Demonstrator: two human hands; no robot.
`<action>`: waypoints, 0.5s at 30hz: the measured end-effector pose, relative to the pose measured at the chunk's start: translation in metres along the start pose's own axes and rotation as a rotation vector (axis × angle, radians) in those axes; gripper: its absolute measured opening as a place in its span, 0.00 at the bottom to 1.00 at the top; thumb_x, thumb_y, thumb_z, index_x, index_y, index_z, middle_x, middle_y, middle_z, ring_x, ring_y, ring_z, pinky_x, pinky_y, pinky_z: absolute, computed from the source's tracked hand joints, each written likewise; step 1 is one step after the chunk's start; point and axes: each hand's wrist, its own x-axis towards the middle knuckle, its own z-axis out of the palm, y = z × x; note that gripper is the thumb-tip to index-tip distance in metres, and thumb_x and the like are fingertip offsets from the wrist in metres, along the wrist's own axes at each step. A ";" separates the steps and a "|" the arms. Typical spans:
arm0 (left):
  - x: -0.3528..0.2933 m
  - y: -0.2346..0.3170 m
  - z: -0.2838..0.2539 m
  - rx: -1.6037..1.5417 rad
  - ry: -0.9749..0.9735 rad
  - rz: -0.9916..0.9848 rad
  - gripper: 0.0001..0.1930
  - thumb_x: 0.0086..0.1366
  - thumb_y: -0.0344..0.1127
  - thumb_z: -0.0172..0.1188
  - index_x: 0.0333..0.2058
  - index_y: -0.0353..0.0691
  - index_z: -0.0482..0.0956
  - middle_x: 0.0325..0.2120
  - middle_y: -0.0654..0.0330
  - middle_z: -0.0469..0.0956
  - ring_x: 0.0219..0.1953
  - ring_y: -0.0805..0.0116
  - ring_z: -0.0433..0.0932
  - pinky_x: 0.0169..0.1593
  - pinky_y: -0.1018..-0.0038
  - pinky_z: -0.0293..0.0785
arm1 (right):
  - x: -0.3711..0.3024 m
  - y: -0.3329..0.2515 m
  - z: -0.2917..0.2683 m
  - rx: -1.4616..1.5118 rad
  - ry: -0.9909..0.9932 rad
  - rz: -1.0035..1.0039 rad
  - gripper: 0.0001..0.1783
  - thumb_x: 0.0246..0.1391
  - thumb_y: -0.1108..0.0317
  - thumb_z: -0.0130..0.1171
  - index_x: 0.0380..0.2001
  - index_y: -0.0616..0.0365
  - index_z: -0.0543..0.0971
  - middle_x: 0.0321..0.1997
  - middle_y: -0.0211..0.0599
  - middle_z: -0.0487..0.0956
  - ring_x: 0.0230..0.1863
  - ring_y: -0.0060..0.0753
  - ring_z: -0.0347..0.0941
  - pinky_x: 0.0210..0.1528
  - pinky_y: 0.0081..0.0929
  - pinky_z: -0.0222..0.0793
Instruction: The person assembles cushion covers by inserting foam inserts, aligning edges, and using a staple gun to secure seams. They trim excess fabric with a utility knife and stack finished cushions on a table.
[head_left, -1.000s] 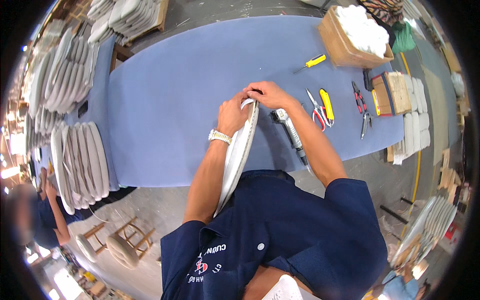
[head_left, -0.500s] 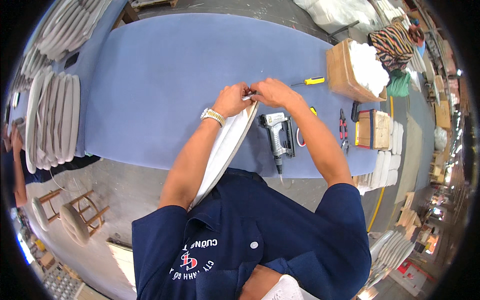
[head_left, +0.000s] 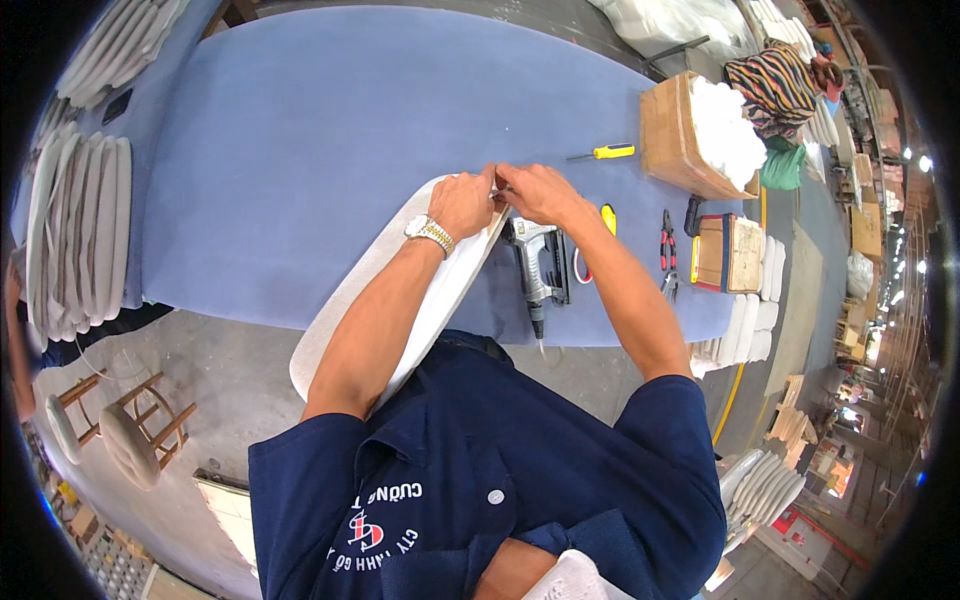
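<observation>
A pale grey padded seat panel [head_left: 345,290] is tilted up on its edge at the near side of the blue table, against my front, its white side turned to the right. My left hand [head_left: 462,205], a watch on its wrist, is closed on the panel's far end. Right beside it, my right hand [head_left: 540,192] pinches the same edge; the fingertips of both hands almost meet. What lies between the fingertips is partly hidden. Just right of the panel lies a silver staple gun [head_left: 538,262] with a hose, which neither hand touches.
Rightward on the blue table [head_left: 330,110] lie a yellow screwdriver [head_left: 612,152], red-handled pliers [head_left: 668,240] and a carton [head_left: 662,135] of white stuffing. Stacked grey pads [head_left: 85,230] stand at left, near stools [head_left: 130,445]. A person in stripes [head_left: 772,88] is at far right.
The panel has tipped over to the left, so its grey face now shows beneath my left forearm. Both hands keep their grip at its end. The whole view has shifted slightly.
</observation>
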 end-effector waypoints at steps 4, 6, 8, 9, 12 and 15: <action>0.000 0.000 0.001 0.003 0.050 -0.007 0.22 0.60 0.36 0.62 0.54 0.40 0.74 0.31 0.47 0.85 0.36 0.42 0.84 0.43 0.48 0.79 | 0.001 -0.001 -0.003 0.063 0.003 -0.008 0.12 0.61 0.68 0.58 0.47 0.55 0.72 0.40 0.46 0.85 0.43 0.62 0.80 0.44 0.55 0.74; -0.001 -0.003 0.001 -0.008 0.082 -0.003 0.21 0.60 0.36 0.63 0.52 0.41 0.74 0.30 0.47 0.85 0.35 0.43 0.84 0.42 0.48 0.79 | 0.004 -0.001 -0.004 0.073 -0.009 -0.006 0.13 0.61 0.68 0.58 0.47 0.54 0.71 0.40 0.46 0.85 0.43 0.62 0.80 0.43 0.56 0.73; -0.001 -0.006 0.002 -0.012 0.123 0.004 0.19 0.60 0.36 0.65 0.50 0.43 0.75 0.28 0.47 0.85 0.33 0.44 0.85 0.39 0.50 0.80 | 0.007 0.000 -0.002 0.074 0.041 -0.035 0.13 0.60 0.67 0.61 0.46 0.54 0.71 0.37 0.46 0.84 0.41 0.62 0.80 0.41 0.56 0.72; -0.002 -0.008 0.003 -0.033 0.126 0.001 0.20 0.60 0.37 0.65 0.51 0.43 0.75 0.29 0.47 0.85 0.34 0.44 0.85 0.40 0.50 0.79 | 0.008 0.000 -0.001 0.075 0.066 -0.050 0.14 0.59 0.67 0.62 0.45 0.54 0.72 0.36 0.47 0.84 0.41 0.62 0.80 0.40 0.56 0.72; -0.001 -0.014 0.004 -0.098 0.153 0.019 0.23 0.60 0.37 0.65 0.55 0.44 0.75 0.32 0.47 0.86 0.36 0.44 0.85 0.42 0.51 0.79 | 0.011 -0.002 -0.003 0.061 0.062 -0.044 0.14 0.59 0.66 0.63 0.45 0.54 0.72 0.36 0.48 0.84 0.41 0.62 0.80 0.41 0.56 0.72; -0.001 -0.024 0.001 -0.165 0.153 0.052 0.24 0.61 0.38 0.65 0.56 0.43 0.77 0.37 0.46 0.86 0.38 0.44 0.84 0.45 0.52 0.79 | 0.013 -0.005 -0.007 0.058 0.086 -0.040 0.15 0.59 0.65 0.64 0.46 0.54 0.72 0.37 0.48 0.84 0.42 0.62 0.80 0.42 0.57 0.72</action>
